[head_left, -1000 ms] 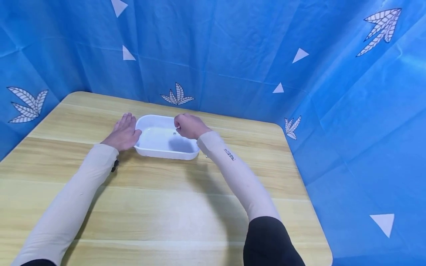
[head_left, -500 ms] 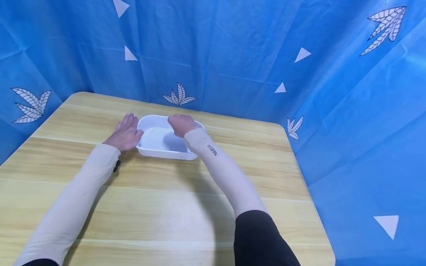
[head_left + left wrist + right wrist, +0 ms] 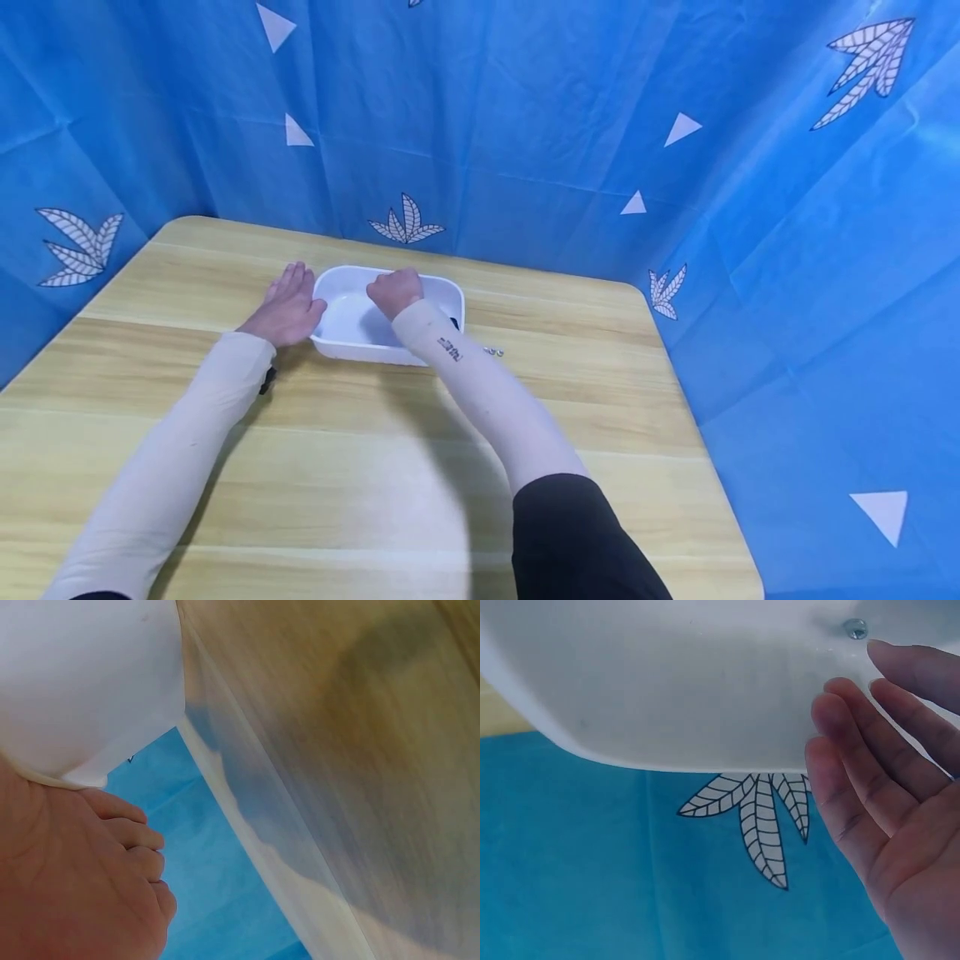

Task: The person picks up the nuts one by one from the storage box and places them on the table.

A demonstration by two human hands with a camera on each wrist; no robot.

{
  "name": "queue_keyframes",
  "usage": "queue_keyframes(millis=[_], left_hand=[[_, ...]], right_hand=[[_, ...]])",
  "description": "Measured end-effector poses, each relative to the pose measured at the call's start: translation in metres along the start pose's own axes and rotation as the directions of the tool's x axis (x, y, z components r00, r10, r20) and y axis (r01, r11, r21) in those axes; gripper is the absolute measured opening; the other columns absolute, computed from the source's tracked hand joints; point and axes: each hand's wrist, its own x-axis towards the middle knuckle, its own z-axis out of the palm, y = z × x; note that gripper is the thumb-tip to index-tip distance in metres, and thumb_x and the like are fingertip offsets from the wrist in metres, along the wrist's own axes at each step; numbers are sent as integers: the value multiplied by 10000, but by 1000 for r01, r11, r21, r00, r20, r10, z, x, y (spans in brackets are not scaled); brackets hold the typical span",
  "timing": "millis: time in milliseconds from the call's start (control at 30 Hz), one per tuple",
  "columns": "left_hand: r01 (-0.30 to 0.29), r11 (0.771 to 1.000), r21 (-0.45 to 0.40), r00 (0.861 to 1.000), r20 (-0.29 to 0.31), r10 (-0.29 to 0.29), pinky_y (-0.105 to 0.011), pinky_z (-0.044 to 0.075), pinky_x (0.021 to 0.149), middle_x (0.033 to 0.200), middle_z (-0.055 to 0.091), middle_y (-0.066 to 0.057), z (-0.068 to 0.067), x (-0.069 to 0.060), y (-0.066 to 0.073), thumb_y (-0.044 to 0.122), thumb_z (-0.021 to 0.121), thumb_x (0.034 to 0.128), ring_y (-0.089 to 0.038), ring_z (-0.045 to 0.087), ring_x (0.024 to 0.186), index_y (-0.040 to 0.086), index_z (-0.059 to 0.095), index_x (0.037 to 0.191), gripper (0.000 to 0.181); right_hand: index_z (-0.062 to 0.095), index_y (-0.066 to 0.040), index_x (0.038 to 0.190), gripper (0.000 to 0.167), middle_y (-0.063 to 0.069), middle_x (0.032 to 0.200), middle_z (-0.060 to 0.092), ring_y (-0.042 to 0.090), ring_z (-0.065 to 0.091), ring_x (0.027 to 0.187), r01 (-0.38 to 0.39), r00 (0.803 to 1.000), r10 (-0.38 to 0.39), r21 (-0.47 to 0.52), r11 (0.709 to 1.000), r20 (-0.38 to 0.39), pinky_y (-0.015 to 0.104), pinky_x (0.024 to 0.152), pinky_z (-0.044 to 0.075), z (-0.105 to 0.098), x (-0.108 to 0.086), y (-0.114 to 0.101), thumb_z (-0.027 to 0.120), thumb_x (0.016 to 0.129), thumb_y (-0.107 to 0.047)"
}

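A white oblong tray (image 3: 375,353) stands toward the back of the table. At its left end my left hand (image 3: 285,310) rests against the wall, fingers straight, thumb by the rim. In the left wrist view that hand (image 3: 90,870) lies beside the white wall. My right hand (image 3: 395,292) hovers over the tray's interior. Seen from the right wrist, the hand (image 3: 907,772) has loosely bent fingers with nothing visible between them. A small clear glass bead (image 3: 856,629) shows in the tray just off the fingertips. Several similar small shiny beads (image 3: 492,352) lie right of the tray.
The wood-grain table (image 3: 600,400) has rounded corners. Blue curtain (image 3: 525,108) with white leaf and triangle prints closes off the back and right side. The right forearm sleeve (image 3: 487,400) passes over the tray's front right corner.
My right hand has moved left across the tray, uncovering the beads at its right. A bead seen inside earlier is hidden in the head view now. The left hand has stayed against the tray.
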Motion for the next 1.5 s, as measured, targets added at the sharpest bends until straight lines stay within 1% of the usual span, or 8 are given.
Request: queue_keyframes(millis=[167, 333, 567, 800, 967, 1167, 1300, 1500], left_hand=[[3, 1000, -3, 1000, -5, -3, -653, -76, 1282, 1671, -159, -348, 2, -3, 1, 389, 181, 1088, -502, -167, 1574, -158, -49, 1577, 769], [1, 1000, -13, 1000, -12, -1, -650, -78, 1284, 1673, -151, -349, 2, -4, 3, 373, 192, 1086, -495, -172, 1576, -159, -49, 1576, 762], [0, 1000, -11, 1000, -16, 0, -646, -85, 1284, 1673, -150, -350, 1, -1, 2, 378, 181, 1085, -494, -171, 1577, -158, -49, 1577, 763], [-4, 1000, -7, 1000, -26, 4, -650, -69, 1286, 1674, -140, -355, 0, -2, 3, 361, 191, 1084, -501, -157, 1579, -164, -41, 1576, 757], [-3, 1000, -2, 1000, -25, 3, -658, -59, 1284, 1671, -132, -364, 1, -1, 3, 348, 204, 1082, -511, -146, 1577, -174, -23, 1575, 752], [1, 1000, -6, 1000, -19, -1, -653, -74, 1283, 1670, -138, -362, 1, -1, 2, 355, 199, 1084, -503, -165, 1575, -173, -34, 1572, 756], [0, 1000, -11, 1000, -21, -1, -654, -76, 1283, 1671, -135, -363, 0, -2, 2, 348, 201, 1081, -499, -166, 1577, -177, -31, 1570, 754], [0, 1000, -14, 1000, -12, -1, -658, -73, 1282, 1670, -138, -364, 0, -1, 3, 341, 209, 1082, -503, -165, 1576, -178, -33, 1570, 752]], right_hand=[[680, -299, 1290, 278, -75, 1108, 765, 84, 685, 890, -10, 1000, 10, -6, 1000, 15, 253, 781, 604, 10, 9, -10, 592, 1047, -196], [642, -316, 1328, 301, -81, 1173, 737, 97, 669, 954, -6, 999, 6, -5, 1000, 47, 238, 809, 576, 12, 8, -15, 624, 1035, -246], [672, -311, 1303, 274, -86, 1159, 746, 94, 666, 942, 7, 1000, -7, 39, 999, 14, 227, 806, 567, 11, 8, -17, 602, 1047, -242], [679, -299, 1294, 268, -69, 1169, 750, 101, 699, 969, 22, 1000, -24, 92, 996, 18, 244, 839, 603, 12, 10, -16, 625, 1036, -250], [675, -310, 1293, 269, -78, 1171, 751, 100, 698, 985, 28, 999, -31, 69, 997, 36, 245, 846, 598, 13, 11, -17, 621, 1036, -251], [705, -295, 1250, 242, -71, 1129, 766, 88, 702, 945, -1, 1000, -1, 78, 997, 30, 241, 785, 604, 12, 9, -18, 591, 1047, -228], [722, -286, 1243, 251, -65, 1126, 775, 78, 706, 943, -1, 1000, 0, 87, 996, 10, 238, 821, 612, 11, 7, -19, 569, 1059, -212], [708, -276, 1270, 269, -62, 1161, 772, 83, 716, 952, -6, 1000, 5, 165, 986, 8, 242, 836, 618, 10, 3, -18, 558, 1066, -186]])
